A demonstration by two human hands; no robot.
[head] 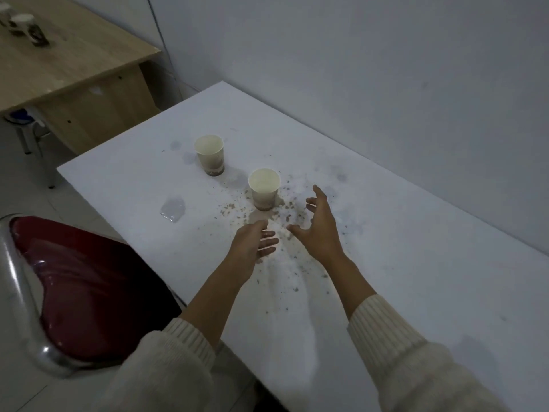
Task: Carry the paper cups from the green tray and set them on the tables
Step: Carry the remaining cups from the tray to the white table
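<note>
While two paper cups are standing upright on the white worktop (416, 263), a person's hands are hovering just short of the nearer one. The left hand (255, 242) and right hand (319, 230) are both spreading relaxed, straight fingers (320, 194) and are holding nothing. Neither is touching the nearer cup (263, 188), which is sitting just beyond them among scattered brown crumbs (234, 208). The farther cup (209, 154) is standing near it, toward the worktop's far left corner. Each cup's long axis is running vertically, mouth pointing up and narrow base down, and both are looking empty inside. Two more cups (32, 28) are showing, blurred, on the wooden worktop (74, 63) at far left. Judging from this, the setting-down step at the white worktop is looking complete, with both hands free. The green tray is not appearing in view, so the next move is likely calling for a turn away to find it and fetch further cups, lifting the hands clear without knocking the light cup beside the fingers.
</note>
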